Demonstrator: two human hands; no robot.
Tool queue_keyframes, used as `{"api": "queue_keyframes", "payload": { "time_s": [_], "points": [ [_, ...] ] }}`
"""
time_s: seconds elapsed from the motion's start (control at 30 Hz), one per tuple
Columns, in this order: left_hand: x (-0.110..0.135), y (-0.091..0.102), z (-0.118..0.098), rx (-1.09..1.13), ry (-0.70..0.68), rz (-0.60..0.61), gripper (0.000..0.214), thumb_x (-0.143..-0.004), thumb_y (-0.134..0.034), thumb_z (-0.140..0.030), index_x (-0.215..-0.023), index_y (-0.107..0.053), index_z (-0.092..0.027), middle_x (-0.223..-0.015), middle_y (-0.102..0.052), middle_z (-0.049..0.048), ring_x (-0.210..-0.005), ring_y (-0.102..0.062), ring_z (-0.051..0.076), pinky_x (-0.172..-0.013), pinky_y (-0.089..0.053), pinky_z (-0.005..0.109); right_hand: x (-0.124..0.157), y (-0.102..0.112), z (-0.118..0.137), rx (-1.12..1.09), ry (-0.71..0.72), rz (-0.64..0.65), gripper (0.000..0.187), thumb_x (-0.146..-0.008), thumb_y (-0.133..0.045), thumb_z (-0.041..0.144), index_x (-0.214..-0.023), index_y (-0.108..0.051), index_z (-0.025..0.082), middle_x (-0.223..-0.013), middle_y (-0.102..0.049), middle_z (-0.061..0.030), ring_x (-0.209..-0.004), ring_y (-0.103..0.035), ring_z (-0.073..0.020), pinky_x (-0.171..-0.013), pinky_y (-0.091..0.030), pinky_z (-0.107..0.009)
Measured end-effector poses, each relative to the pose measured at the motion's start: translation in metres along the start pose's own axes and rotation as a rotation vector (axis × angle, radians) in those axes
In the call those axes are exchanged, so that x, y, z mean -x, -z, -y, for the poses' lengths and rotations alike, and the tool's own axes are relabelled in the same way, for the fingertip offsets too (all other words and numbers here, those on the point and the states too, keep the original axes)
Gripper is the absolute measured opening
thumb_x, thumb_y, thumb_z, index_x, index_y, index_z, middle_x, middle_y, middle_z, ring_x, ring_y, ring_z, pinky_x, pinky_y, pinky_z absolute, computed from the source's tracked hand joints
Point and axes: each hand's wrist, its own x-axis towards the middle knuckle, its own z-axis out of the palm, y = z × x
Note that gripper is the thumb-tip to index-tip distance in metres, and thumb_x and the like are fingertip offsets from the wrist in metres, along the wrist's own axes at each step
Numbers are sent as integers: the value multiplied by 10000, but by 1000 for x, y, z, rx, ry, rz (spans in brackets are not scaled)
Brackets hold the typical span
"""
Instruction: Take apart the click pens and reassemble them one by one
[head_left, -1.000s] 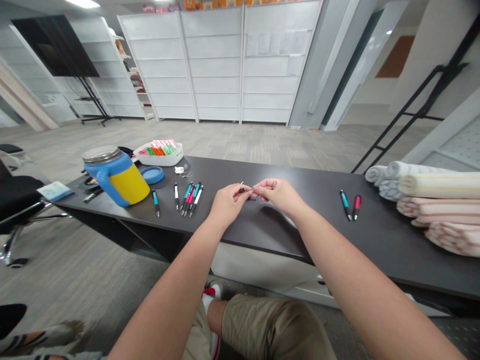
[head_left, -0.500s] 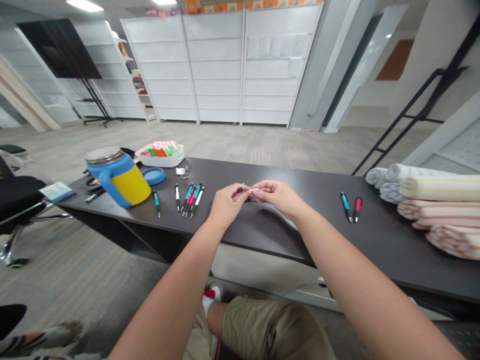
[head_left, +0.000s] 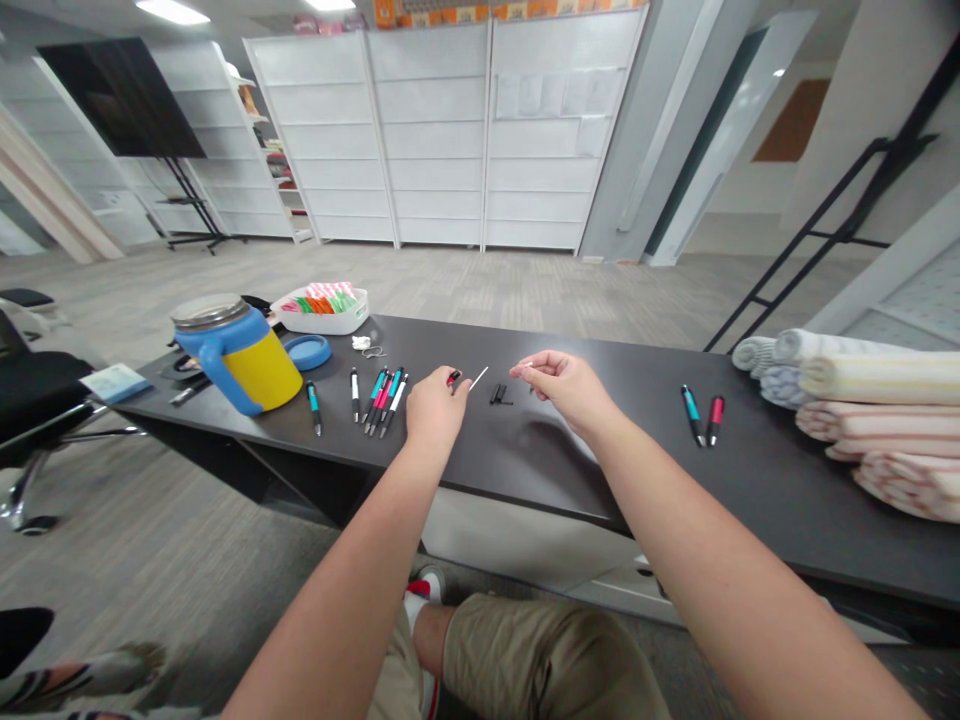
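My left hand (head_left: 435,408) is closed above the desk, gripping a red-and-black pen part (head_left: 453,377). A thin white pen refill (head_left: 478,378) juts from its fingertips toward the right. Apart from it, my right hand (head_left: 562,385) is pinched around something small and pale, too small to make out. Small black pen parts (head_left: 500,395) lie on the desk between the two hands. Left of my left hand, several pens (head_left: 385,400) with teal, red and white barrels lie bunched together, with a white pen (head_left: 355,393) and a teal pen (head_left: 313,408) farther left.
A blue-and-yellow mug (head_left: 251,360) stands at the left by a blue lid (head_left: 307,351). Behind is a white basket (head_left: 330,320) of colourful packets. Two pens, teal (head_left: 691,415) and red (head_left: 716,420), lie right, near rolled towels (head_left: 877,400). The dark desk (head_left: 637,470) has a near edge.
My hands were together at the fingertips and have drawn apart, the left moving left and the right slightly right. The refill and the black parts on the desk now show clearly.
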Motion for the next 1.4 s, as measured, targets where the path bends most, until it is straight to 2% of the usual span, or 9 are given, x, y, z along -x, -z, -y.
{"api": "queue_keyframes", "payload": {
  "time_s": [0.1, 0.23, 0.47, 0.57, 0.67, 0.8, 0.93, 1.23, 1.4],
  "points": [
    [1, 0, -3, -215, -36, 80, 234, -842, -775, -443, -873, -738, -215, -800, -767, 86, -743, -697, 236, -692, -472, 312, 0, 1, 0, 37, -23, -18, 389, -667, -874, 484, -861, -722, 183, -870, -773, -78, -548, -473, -95, -501, -344, -275],
    [4, 6, -20, -440, 41, 221, 229, -951, -638, -418, -891, -733, -218, -905, -768, 103, -854, -720, 266, -766, -493, 347, 0, -1, 1, 60, -23, -48, 384, -659, -865, 469, -848, -736, 161, -867, -770, -88, -601, -548, -114, -546, -394, -276],
    [7, 4, -23, -502, 70, 209, 240, -1017, -518, -322, -1050, -691, -160, -1085, -694, 157, -1008, -697, 315, -843, -504, 401, -3, 2, -2, 57, -23, -91, 375, -675, -859, 479, -834, -736, 163, -899, -783, -105, -594, -537, -110, -534, -373, -267],
    [5, 1, -19, -427, 76, 170, 235, -1023, -511, -320, -1048, -678, -156, -1099, -673, 163, -1027, -684, 313, -862, -494, 394, -3, 4, -3, 44, -25, -110, 363, -680, -859, 474, -833, -736, 168, -897, -784, -95, -566, -493, -95, -508, -330, -258],
    [0, 1, -16, -228, 48, 137, 219, -1020, -525, -329, -1016, -673, -167, -1071, -674, 145, -979, -676, 277, -844, -484, 359, -4, 5, -4, 38, -16, -125, 346, -694, -855, 464, -843, -739, 174, -900, -783, -84, -551, -457, -86, -493, -301, -251],
    [-6, 3, -10, 132, 13, 174, 229, -1002, -546, -359, -955, -680, -179, -922, -695, 77, -854, -648, 210, -789, -466, 305, -6, 8, -6, 39, -2, -148, 361, -710, -849, 477, -881, -745, 177, -912, -782, -76, -533, -436, -80, -486, -304, -250],
    [-7, 3, -8, 388, 91, 195, 271, -979, -559, -418, -961, -694, -184, -759, -665, 4, -686, -585, 154, -684, -430, 265, -6, 8, -7, 36, 13, -140, 373, -715, -851, 486, -898, -739, 181, -917, -781, -73, -535, -446, -81, -484, -310, -247],
    [-3, 2, -13, 333, 21, 201, 203, -973, -579, -370, -933, -690, -206, -907, -769, 32, -784, -652, 166, -744, -448, 275, -6, 8, -4, -3, 65, -155, 372, -758, -829, 522, -919, -739, 199, -926, -762, -59, -605, -500, -96, -493, -357, -230],
    [0, 6, -17, 357, 28, 218, 168, -966, -593, -350, -952, -690, -213, -884, -792, 18, -730, -630, 155, -720, -444, 267, -8, 9, -5, -48, 79, -162, 390, -761, -827, 539, -926, -725, 201, -924, -755, -51, -543, -450, -75, -477, -357, -239]
  ]
}}
